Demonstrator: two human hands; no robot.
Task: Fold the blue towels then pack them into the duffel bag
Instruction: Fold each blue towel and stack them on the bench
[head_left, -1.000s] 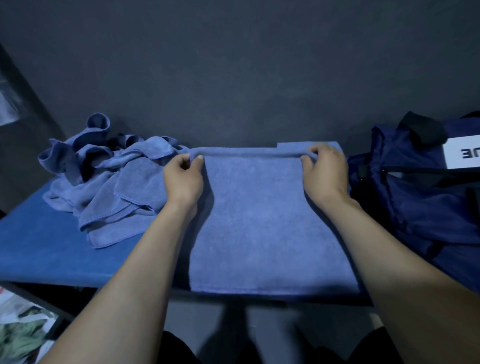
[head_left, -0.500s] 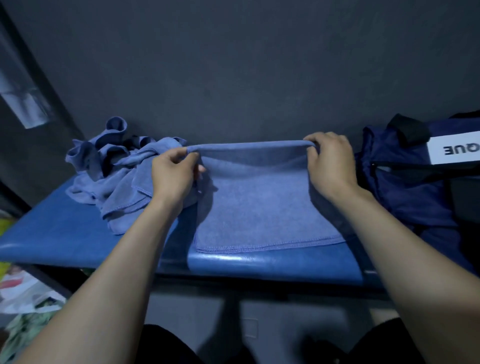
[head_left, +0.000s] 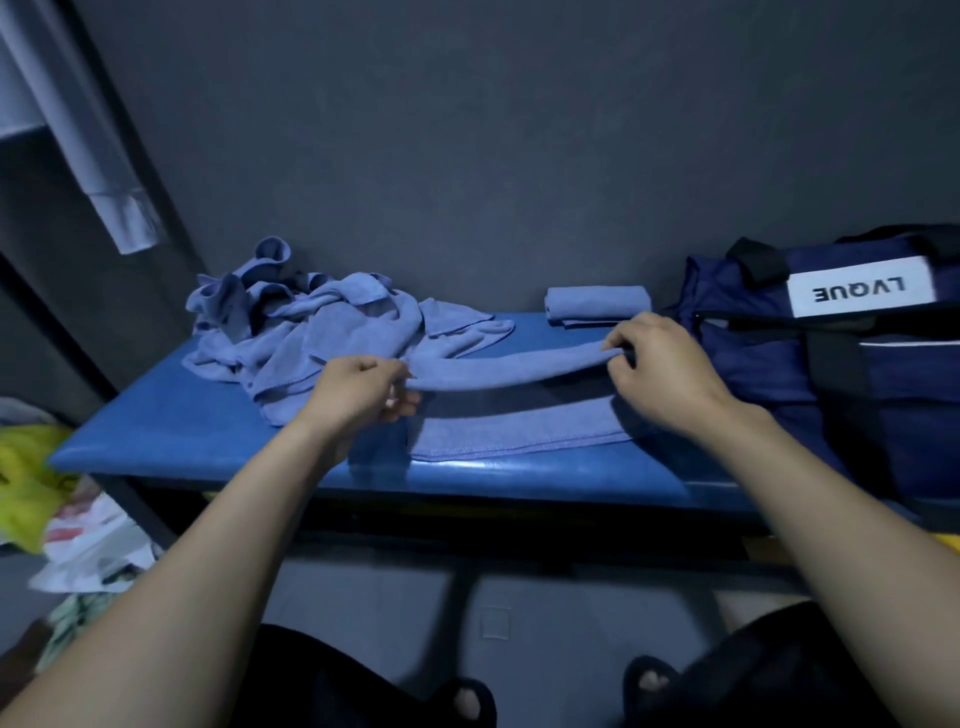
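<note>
Dark grey wall behind, blue padded bench (head_left: 218, 431) below. Pinching the far edge of a blue towel (head_left: 519, 436) with left hand (head_left: 358, 389) and right hand (head_left: 660, 364), lifting it toward the front edge, probably to halve it. Unfolded towel heap (head_left: 311, 332) waiting at left end; folded towel (head_left: 597, 304) parked at back edge beside the duffel bag (head_left: 831, 353) for easy packing.

A blue padded tabletop (head_left: 208, 431) is carrying everything. A heap of loose towels (head_left: 322, 332) is lying beyond the left fingers (head_left: 397, 402). A folded towel (head_left: 597, 304) is sitting beyond the right fingers (head_left: 621, 358), and a navy duffel bag (head_left: 831, 374) is resting just right of them. Below both, a towel's lower half (head_left: 519, 434) is lying flat.
</note>
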